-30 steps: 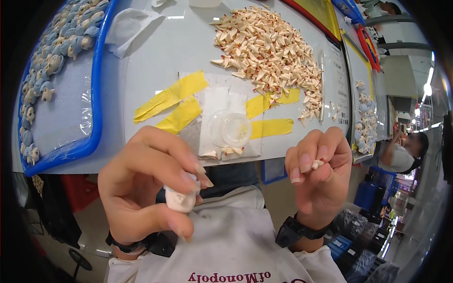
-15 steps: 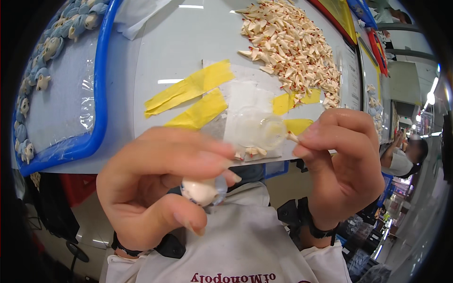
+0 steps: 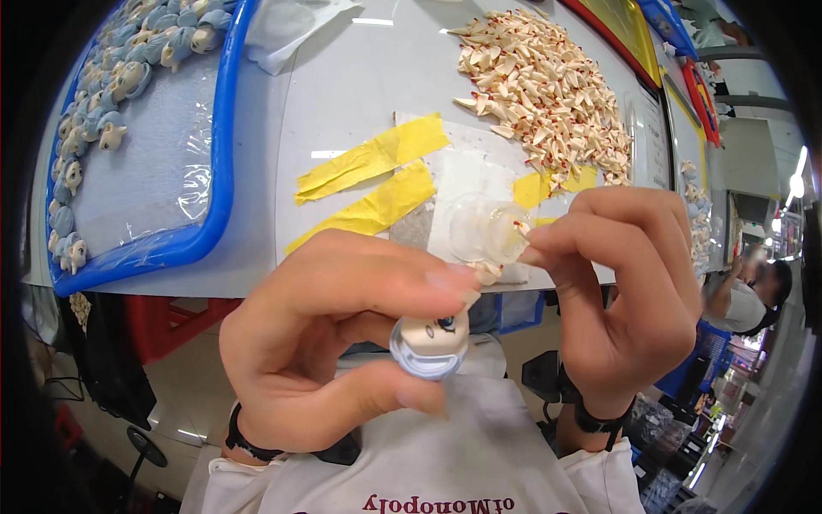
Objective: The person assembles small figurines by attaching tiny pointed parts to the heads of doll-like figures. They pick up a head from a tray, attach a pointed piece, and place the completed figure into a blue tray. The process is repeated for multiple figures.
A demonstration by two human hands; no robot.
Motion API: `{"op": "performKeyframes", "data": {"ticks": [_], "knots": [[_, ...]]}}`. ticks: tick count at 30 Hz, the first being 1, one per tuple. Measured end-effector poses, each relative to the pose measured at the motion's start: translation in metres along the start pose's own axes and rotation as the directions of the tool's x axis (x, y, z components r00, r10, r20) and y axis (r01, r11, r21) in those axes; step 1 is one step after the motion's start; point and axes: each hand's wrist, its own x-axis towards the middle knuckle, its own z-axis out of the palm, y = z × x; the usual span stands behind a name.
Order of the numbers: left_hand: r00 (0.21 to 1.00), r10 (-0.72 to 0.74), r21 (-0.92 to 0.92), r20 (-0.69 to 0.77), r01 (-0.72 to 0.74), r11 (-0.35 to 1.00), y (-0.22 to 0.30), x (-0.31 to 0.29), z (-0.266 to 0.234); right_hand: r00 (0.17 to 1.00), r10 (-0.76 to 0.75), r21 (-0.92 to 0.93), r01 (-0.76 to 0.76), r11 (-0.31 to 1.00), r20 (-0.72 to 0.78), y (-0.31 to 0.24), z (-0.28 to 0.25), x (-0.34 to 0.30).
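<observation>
My left hand (image 3: 334, 343) grips a small round doll head (image 3: 431, 344), pale with a painted eye and a blue-grey rim, between thumb and fingers just below the table edge. My right hand (image 3: 629, 300) pinches a tiny cream piece with a red tip (image 3: 520, 229) at its fingertips, held close over a small clear plastic cup (image 3: 481, 230) on the table. The two hands are almost touching.
A large heap of cream, red-tipped pieces (image 3: 548, 90) lies at the back right. Yellow tape strips (image 3: 377, 176) hold a white sheet to the grey table (image 3: 342, 77). A blue tray (image 3: 218, 163) at left carries rows of blue-and-cream figures. Another person (image 3: 753, 295) sits at far right.
Both hands have come closer together and nearer the camera. The right hand's pinched piece has moved left to the clear cup. The left hand has turned the doll head so its face shows.
</observation>
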Motion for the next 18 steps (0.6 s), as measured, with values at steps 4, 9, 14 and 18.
{"op": "performKeyframes", "data": {"ticks": [4, 9, 14, 18], "knots": [[0.992, -0.078, -0.034, -0.104, 0.075, 0.997, 0.007, 0.003, 0.016, 0.993, 0.079, 0.224, -0.056, 0.973, -0.091, -0.002, -0.008, -0.008], [0.998, -0.057, -0.004, -0.015, 0.057, 0.998, 0.005, -0.002, 0.013, 0.989, 0.13, 0.461, -0.081, 0.884, -0.076, -0.007, -0.013, -0.024], [0.978, -0.133, -0.045, -0.157, 0.128, 0.991, 0.007, 0.0, 0.032, 0.979, 0.192, 0.542, -0.123, 0.831, -0.072, -0.01, -0.015, -0.034], [0.988, -0.042, 0.014, -0.15, 0.045, 0.999, 0.003, 0.0, 0.028, 0.951, 0.295, 0.581, -0.186, 0.793, -0.098, -0.011, -0.018, -0.04]]}}
